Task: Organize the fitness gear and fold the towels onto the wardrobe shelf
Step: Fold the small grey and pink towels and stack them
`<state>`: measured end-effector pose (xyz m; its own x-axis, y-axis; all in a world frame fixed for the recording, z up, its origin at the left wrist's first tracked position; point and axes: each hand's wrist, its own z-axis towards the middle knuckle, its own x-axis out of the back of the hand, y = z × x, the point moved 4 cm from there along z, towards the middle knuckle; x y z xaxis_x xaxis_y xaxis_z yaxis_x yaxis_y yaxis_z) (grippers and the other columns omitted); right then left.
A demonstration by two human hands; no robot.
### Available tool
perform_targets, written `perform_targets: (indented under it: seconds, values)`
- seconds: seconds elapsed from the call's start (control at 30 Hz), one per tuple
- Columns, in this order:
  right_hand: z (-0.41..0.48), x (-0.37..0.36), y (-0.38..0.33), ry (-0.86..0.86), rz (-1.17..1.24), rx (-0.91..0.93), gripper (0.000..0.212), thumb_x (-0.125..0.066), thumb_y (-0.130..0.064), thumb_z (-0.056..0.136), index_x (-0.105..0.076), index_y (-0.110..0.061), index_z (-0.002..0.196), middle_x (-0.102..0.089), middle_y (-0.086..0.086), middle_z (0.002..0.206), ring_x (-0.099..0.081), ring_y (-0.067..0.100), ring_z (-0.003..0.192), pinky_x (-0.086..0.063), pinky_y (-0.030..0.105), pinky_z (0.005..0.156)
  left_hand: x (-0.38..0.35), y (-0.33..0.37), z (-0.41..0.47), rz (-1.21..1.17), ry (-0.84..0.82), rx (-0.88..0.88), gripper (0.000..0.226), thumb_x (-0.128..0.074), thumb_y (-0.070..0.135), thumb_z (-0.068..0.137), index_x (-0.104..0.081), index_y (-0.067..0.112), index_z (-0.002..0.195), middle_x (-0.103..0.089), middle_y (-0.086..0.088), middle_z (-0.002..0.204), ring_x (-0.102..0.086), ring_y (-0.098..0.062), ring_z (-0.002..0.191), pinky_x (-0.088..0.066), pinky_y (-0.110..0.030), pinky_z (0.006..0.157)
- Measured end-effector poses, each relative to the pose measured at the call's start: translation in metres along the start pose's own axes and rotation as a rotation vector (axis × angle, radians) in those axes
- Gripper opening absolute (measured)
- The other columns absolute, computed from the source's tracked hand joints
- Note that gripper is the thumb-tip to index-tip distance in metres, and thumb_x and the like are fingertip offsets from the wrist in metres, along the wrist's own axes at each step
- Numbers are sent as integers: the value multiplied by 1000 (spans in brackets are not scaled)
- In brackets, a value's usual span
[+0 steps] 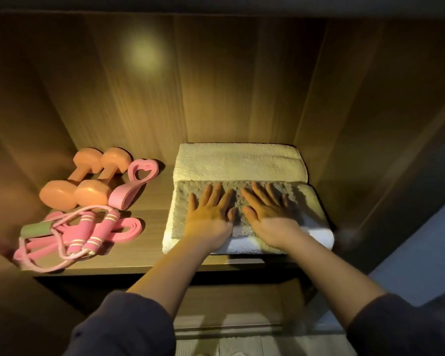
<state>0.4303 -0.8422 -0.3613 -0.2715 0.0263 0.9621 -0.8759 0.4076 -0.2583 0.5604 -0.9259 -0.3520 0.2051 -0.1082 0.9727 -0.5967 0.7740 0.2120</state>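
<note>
Both hands flat, fingers straight and spread, pressing down. Left hand [211, 214] and right hand [270, 214] lie side by side on a grey towel [181, 217]. It sits on a folded white towel [247, 246], near right of the wardrobe shelf [152, 209]. Folded cream towel [237, 161] just behind. On the left: two orange dumbbells [91, 192] far, pink jump rope [98, 232] near.

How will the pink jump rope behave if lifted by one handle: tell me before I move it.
Probably floppy: the cord of the pink jump rope lies in loose loops at the shelf front. Its striped handles look rigid, so they should give a firm grip. It lies over the pink resistance band, so it may drag that along.
</note>
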Motion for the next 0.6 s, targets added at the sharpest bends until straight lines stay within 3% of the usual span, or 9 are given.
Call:
perform_targets:
  seconds: [0.2,0.4,0.47,0.5,0.57,0.6]
  values:
    - [-5,-9,20,-15,-88,-92,58,-1,-68,94,19,-53,146,30,-20,155,30,11,143,24,44,112,-12,-24,-12,103,-4,114,67,-7,68,94,5,41,154,11,-2,164,13,-25,151,7,-51,120]
    - [-22,0,43,-22,-73,-259,65,-7,-68,95,16,-45,151,29,-11,158,24,18,147,13,48,119,-1,-51,-27,151,-56,183,77,-2,68,91,9,28,156,14,-8,163,15,-24,150,3,-51,121]
    - [-30,6,53,-37,-16,-331,66,-11,-66,96,12,-41,153,14,-4,164,3,22,152,-11,47,121,6,-52,-26,165,-100,195,76,-6,66,94,8,24,156,13,-9,163,14,-24,150,6,-51,121]
    - [-33,12,59,-22,41,-374,67,-18,-63,98,6,-37,155,-3,2,165,-19,26,148,-29,45,114,11,-53,-25,164,-106,206,76,-10,64,96,6,22,157,12,-9,163,13,-24,151,8,-50,120]
    - [-37,26,67,63,204,-449,61,-35,-52,99,-15,-31,154,-46,11,146,-58,31,115,-48,37,86,19,-48,-27,147,-53,193,73,-24,55,100,-2,17,157,7,-9,164,8,-23,151,8,-48,120]
    - [-38,33,70,130,315,-473,54,-42,-45,98,-30,-28,148,-59,9,128,-63,29,96,-49,34,75,22,-40,-27,134,5,150,71,-29,49,100,-5,15,157,4,-8,165,6,-22,151,7,-47,120]
